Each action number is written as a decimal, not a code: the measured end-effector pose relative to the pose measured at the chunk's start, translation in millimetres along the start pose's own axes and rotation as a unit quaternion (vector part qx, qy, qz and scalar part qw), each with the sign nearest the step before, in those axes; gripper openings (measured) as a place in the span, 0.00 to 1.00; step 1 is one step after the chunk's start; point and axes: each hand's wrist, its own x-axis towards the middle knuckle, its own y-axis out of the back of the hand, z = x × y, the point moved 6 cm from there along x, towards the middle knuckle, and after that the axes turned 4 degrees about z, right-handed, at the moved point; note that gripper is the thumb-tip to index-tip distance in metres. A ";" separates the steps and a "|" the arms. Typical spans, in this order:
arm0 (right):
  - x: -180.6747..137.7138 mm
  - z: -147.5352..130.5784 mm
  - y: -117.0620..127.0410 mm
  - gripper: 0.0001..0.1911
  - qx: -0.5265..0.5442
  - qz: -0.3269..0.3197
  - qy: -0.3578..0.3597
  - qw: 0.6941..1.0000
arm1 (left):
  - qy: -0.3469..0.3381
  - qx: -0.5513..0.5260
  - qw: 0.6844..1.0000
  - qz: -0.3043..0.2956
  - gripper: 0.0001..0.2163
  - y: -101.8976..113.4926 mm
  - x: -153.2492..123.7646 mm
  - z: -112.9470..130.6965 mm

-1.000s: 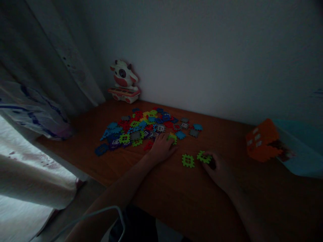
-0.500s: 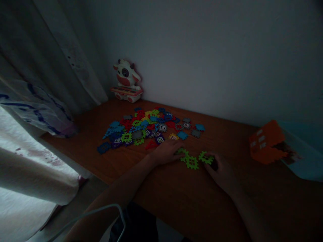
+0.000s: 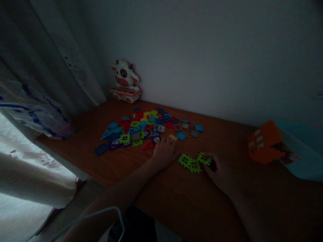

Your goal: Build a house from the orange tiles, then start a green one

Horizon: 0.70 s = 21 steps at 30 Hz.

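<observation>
My right hand [image 3: 219, 171] pinches a green window-patterned building tile [image 3: 204, 159] between thumb and fingers. Two more green tiles [image 3: 189, 162] lie to its left on the wooden table, and the held tile touches or overlaps the nearer one; I cannot tell if they interlock. My left hand [image 3: 165, 153] rests with fingers spread at the near edge of the tile pile [image 3: 151, 126], close to a yellow tile [image 3: 173, 137] and a red tile [image 3: 148, 145]. Nothing shows in its grasp. The pile mixes blue, red, green, purple and grey notched tiles.
A cow-shaped toy piano [image 3: 125, 82] stands at the back left of the table [image 3: 161, 201]. An orange tile structure [image 3: 264, 143] sits at the right beside a pale translucent container [image 3: 302, 151]. A plastic bag [image 3: 37, 111] and curtain are on the left; a white cable [image 3: 101, 210] crosses my left forearm.
My left hand has let go of the green tiles and moved left toward the pile, fingers spreading. The gap between the right hand's tile and the other green ones has closed.
</observation>
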 end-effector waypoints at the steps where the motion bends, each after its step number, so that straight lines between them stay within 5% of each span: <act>1: 0.1 -0.4 0.0 0.13 0.000 -0.002 0.001 1.000 | -0.007 -0.004 1.000 0.000 0.22 -0.6 -0.1 -0.4; 10: -1.5 1.4 -1.9 0.13 0.001 -0.011 -0.004 1.000 | -0.206 -0.176 0.963 -0.008 0.11 2.4 -7.2 23.9; 15: -1.4 0.0 -1.5 0.13 0.004 -0.004 0.006 1.000 | -0.316 -0.225 0.921 -0.043 0.20 -2.0 -17.0 39.7; 21: 0.0 -3.4 -0.8 0.14 0.003 -0.008 0.013 1.000 | -0.207 -0.174 0.962 0.025 0.15 -1.0 -7.2 25.1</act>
